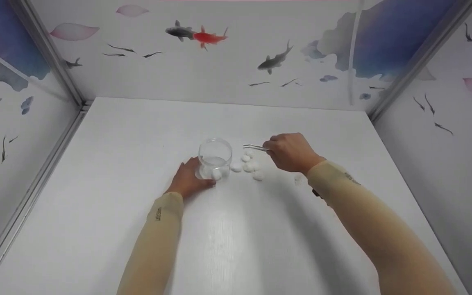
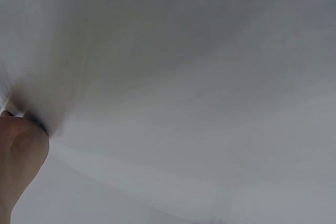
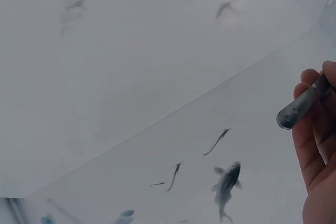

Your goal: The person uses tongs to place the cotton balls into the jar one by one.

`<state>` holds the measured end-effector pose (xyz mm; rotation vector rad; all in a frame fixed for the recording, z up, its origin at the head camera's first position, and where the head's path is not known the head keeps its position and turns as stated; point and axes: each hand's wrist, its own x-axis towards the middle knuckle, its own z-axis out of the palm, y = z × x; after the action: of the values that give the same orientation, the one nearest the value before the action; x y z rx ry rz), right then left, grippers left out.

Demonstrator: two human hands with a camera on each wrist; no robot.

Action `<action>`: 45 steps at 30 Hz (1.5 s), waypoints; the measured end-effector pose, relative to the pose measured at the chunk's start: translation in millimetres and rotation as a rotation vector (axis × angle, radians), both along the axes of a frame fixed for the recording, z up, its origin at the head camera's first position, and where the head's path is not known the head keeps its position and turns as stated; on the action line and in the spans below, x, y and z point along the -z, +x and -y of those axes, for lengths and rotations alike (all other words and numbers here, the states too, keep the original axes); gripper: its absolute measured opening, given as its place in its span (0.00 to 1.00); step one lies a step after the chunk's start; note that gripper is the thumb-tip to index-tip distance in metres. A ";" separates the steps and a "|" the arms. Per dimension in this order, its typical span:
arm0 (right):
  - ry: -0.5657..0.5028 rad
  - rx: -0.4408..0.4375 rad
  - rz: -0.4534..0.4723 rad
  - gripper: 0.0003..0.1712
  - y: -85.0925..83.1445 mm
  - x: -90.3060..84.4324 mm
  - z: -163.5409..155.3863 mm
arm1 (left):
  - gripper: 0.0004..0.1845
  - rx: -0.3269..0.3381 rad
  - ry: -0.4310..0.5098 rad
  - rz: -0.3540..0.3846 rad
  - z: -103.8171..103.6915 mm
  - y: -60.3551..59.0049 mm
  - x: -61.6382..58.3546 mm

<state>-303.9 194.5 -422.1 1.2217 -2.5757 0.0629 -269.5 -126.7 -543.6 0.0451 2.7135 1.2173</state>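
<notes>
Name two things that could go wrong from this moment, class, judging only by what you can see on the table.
1. The tweezers in the right hand may lose a smooth white pebble, which could roll across the table.
2. The glass jar might tip if bumped; the left hand grips only its base.
</notes>
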 end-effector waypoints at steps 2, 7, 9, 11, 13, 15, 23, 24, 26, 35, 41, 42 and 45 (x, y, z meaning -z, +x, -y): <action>0.010 0.023 0.023 0.06 0.9 5.8 -11.0 | 0.56 -0.003 0.005 0.002 1.5 0.8 -1.1; 0.033 0.044 0.071 0.05 5.2 25.1 -34.8 | 0.57 -0.017 0.011 0.029 4.6 2.2 -3.4; 0.041 0.045 0.081 0.06 7.1 32.5 -41.6 | 0.58 -0.022 0.005 0.043 5.2 2.2 -3.3; 0.046 0.045 0.089 0.06 8.9 38.6 -46.0 | 0.58 -0.024 -0.001 0.048 5.5 1.9 -2.7; 0.048 0.044 0.100 0.06 9.9 43.5 -48.1 | 0.58 -0.026 0.000 0.041 5.6 1.8 -2.0; 0.045 0.042 0.111 0.07 11.0 47.3 -48.9 | 0.57 -0.026 0.004 0.036 5.7 1.9 -1.3; 0.066 0.048 0.155 0.08 15.1 58.2 -47.8 | 0.58 -0.017 0.003 0.030 4.2 2.8 0.9; 0.069 0.049 0.159 0.08 15.5 59.2 -47.6 | 0.58 -0.017 0.005 0.025 3.9 2.8 0.8; 0.067 0.046 0.166 0.08 16.5 60.8 -47.1 | 0.57 -0.018 0.009 0.022 2.9 3.3 0.5; 0.070 0.052 0.179 0.08 20.3 66.3 -46.7 | 0.56 -0.019 0.013 0.029 -0.3 3.1 -0.6; 0.089 0.053 0.165 0.06 23.5 66.0 -45.0 | 0.57 0.010 -0.005 0.015 0.5 2.1 2.6; 0.090 0.053 0.165 0.06 23.8 65.6 -44.8 | 0.57 0.010 -0.004 0.015 0.5 2.2 2.3; 0.091 0.053 0.173 0.06 24.3 65.2 -44.6 | 0.57 0.008 -0.002 0.023 0.7 2.9 1.0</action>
<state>-279.6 239.2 -487.3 1.2280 -2.7867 0.0420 -266.7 -127.4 -544.6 0.0421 2.6925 1.2051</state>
